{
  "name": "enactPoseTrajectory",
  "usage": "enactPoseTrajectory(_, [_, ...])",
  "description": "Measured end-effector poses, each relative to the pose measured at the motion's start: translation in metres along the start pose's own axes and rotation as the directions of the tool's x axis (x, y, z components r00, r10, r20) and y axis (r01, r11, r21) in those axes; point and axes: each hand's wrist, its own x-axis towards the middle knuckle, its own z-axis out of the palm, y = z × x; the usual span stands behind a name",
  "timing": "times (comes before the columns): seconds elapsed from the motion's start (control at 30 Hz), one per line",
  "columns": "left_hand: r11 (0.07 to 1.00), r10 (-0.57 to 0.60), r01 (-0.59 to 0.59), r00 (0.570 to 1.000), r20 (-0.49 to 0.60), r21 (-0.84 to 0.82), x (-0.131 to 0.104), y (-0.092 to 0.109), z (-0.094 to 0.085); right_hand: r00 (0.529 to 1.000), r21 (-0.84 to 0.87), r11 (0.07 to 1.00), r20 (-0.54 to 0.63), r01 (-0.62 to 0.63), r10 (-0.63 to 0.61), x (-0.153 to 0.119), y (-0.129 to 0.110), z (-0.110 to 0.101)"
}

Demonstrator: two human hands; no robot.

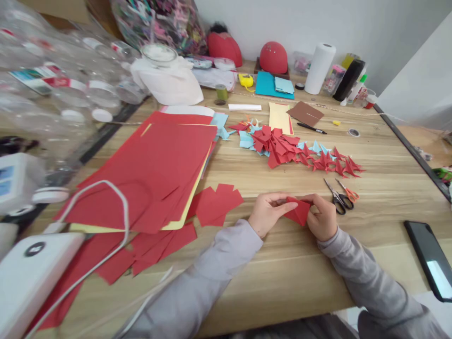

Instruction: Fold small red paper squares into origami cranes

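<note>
Far to the left of the left hand, and beyond it, we see clear bottles (102,94). Nearer to this hand, but well apart from it, lie the sheets (155,165), mostly red, in a loose pile on the worktop (275,292). Between the sheets and the left hand we find cut pieces (221,202), red and flat, which overlap one another.

The left hand (270,214) is narrow: it pinches the paper (298,215), with the thumb on the front and the fingers mostly hidden. The paper, small, red and folded, is between our two hands. We judge it very light and thin, somewhat stiff along its folds, but easy to crease wrongly or to tear. It should not be very slippery. We would take hold of it at the edges, near the corners, with the fingers flat, and press only gently.

Beyond the hands, apart from them, lie folded shapes (278,143), red and blue. The right hand (322,220) is also narrow and holds the right edge of the paper; how firmly, we cannot tell. Just beside it, to the right, are the black scissors (342,205) and the orange scissors (350,193). Farther right lies a phone (429,256).
</note>
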Motion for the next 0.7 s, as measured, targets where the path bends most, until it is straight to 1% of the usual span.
enactPoseTrajectory(0.1, [1.0,0.016,-0.016,0.999,-0.034,0.002,0.0013,-0.0013,-0.0017,0.992,0.134,0.985,0.087,-0.104,0.093,0.0017,-0.0004,-0.001])
enactPoseTrajectory(0.2, [0.999,0.04,-0.039,0.997,-0.067,0.02,0.003,-0.0028,-0.0037,0.981,0.279,0.946,0.146,-0.166,0.129,0.0018,-0.0019,-0.0037])
enactPoseTrajectory(0.3, [0.997,0.061,-0.056,0.994,-0.095,0.055,0.0037,-0.0031,-0.0047,0.971,0.357,0.91,0.18,-0.211,0.155,0.0013,-0.0033,-0.005])
enactPoseTrajectory(0.37, [0.995,0.07,-0.061,0.992,-0.104,0.08,0.0035,-0.0035,-0.0051,0.967,0.373,0.897,0.185,-0.236,0.178,0.0013,-0.0035,-0.0034])
enactPoseTrajectory(0.47, [0.992,0.089,-0.078,0.991,-0.105,0.103,0.0033,-0.0055,-0.0064,0.962,0.339,0.904,0.166,-0.261,0.216,0.0024,-0.0034,0.0004])
enactPoseTrajectory(0.57, [0.987,0.121,-0.11,0.988,-0.092,0.117,0.0031,-0.0072,-0.0086,0.961,0.348,0.899,0.171,-0.266,0.218,0.0036,-0.0044,0.0026])
enactPoseTrajectory(0.7, [0.966,0.161,-0.136,0.982,-0.097,0.222,0.0015,-0.0042,-0.009,0.953,0.361,0.886,0.19,-0.29,0.234,0.0027,-0.0059,0.004])
